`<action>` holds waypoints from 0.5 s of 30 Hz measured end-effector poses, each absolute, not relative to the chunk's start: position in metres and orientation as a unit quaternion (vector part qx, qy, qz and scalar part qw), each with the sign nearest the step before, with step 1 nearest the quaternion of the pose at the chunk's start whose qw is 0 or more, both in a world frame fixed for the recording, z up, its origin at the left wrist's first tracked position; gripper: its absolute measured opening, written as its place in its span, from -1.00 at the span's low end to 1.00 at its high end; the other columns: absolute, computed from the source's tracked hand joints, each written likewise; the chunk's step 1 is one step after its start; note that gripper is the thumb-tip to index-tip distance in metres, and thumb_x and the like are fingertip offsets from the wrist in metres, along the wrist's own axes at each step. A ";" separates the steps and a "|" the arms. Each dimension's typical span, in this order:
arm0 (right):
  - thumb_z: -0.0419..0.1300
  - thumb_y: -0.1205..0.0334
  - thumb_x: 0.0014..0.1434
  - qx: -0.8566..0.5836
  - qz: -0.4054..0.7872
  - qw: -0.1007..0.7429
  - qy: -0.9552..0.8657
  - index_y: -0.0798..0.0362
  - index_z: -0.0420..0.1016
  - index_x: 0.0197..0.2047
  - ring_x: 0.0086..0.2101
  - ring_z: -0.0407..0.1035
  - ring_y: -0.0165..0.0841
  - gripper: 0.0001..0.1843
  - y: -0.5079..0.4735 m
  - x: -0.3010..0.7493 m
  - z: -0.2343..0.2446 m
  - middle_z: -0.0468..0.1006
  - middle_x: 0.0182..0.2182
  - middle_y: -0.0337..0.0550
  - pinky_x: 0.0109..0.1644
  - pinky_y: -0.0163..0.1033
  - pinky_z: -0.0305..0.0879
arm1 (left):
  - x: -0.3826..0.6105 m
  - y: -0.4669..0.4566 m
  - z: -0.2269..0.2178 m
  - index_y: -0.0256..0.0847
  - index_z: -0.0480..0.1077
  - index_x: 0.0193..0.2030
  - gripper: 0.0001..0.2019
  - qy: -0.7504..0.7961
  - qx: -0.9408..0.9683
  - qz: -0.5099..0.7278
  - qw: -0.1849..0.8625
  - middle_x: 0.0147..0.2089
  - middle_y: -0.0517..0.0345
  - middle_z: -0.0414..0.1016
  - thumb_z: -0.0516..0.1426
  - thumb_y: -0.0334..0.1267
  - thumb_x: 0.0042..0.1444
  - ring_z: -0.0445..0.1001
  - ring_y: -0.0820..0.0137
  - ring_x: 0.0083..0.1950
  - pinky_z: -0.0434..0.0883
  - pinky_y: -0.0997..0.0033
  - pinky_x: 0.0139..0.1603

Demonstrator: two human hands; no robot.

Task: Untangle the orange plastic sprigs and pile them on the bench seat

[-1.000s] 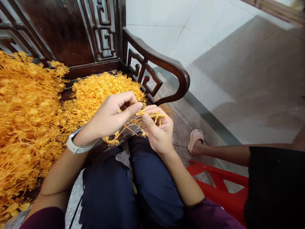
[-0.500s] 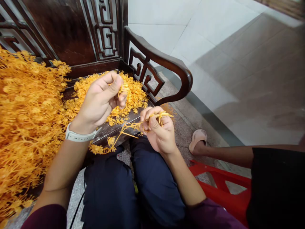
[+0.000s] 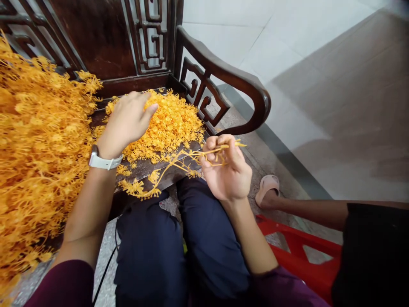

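My left hand (image 3: 129, 119), with a pale watch at its wrist, is palm down over a heap of small yellow plastic flower heads (image 3: 174, 123) on the wooden seat. Its thumb stands apart from the fingers, whose tips are partly hidden, and no piece shows in it. My right hand (image 3: 228, 170) is palm up above my right knee, fingers curled around a thin yellow plastic flower stem (image 3: 174, 161). The branched stem reaches left past the seat's edge, and small flower heads still sit on its far end.
A tall mass of yellow plastic flower sprays (image 3: 47, 153) fills the left of the dark wooden bench (image 3: 143, 170). Its curved armrest (image 3: 236, 87) rises at the right. A red plastic stool (image 3: 306, 256) and another person's leg (image 3: 309, 207) are on the right.
My left hand has turned palm down and moved back over the heap; the yellow piece it pinched no longer shows. My right hand keeps the stem, its palm now turned up more.
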State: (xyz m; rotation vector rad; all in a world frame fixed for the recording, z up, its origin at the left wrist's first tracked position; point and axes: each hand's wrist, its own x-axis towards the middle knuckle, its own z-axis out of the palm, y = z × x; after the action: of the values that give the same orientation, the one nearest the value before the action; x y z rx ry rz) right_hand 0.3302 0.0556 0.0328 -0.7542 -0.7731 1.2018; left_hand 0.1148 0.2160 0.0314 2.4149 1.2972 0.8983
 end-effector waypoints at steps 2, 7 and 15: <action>0.29 -0.03 0.35 -0.332 0.529 0.711 -0.324 -0.07 0.43 -0.22 -0.39 0.30 -0.44 -0.76 0.057 0.332 0.032 0.45 -0.23 -0.20 -0.32 -0.29 0.40 | 0.122 0.199 0.045 -0.14 0.52 0.23 -0.49 0.342 0.872 0.276 0.216 0.13 -0.06 0.64 0.01 0.15 0.45 0.59 0.09 0.14 0.44 0.11 0.16; 0.28 -0.03 0.37 -0.351 0.476 0.745 -0.308 -0.11 0.53 -0.17 -0.27 0.44 -0.42 -0.81 0.060 0.340 0.031 0.54 -0.16 -0.20 -0.13 -0.23 0.49 | 0.143 0.170 0.056 -0.11 0.55 0.15 -0.57 0.172 0.928 0.129 0.305 -0.26 0.12 0.65 0.18 0.12 0.36 0.57 0.30 -0.30 0.35 0.36 -0.27; 0.24 -0.08 0.34 -0.395 0.412 0.750 -0.333 -0.18 0.57 0.02 0.04 0.51 -0.25 -0.73 0.063 0.355 0.037 0.61 -0.01 -0.15 0.10 -0.04 0.52 | 0.153 0.177 0.048 -0.18 0.41 -0.33 -0.75 0.166 0.894 0.215 0.355 -0.45 0.22 0.42 0.14 -0.16 0.39 0.35 0.43 -0.44 0.24 0.38 -0.36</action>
State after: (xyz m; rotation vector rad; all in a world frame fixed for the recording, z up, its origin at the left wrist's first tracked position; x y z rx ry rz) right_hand 0.3547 0.0630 0.0369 -0.8641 -0.7277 0.9007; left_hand 0.1531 0.1767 0.0484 2.3111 0.4279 0.5558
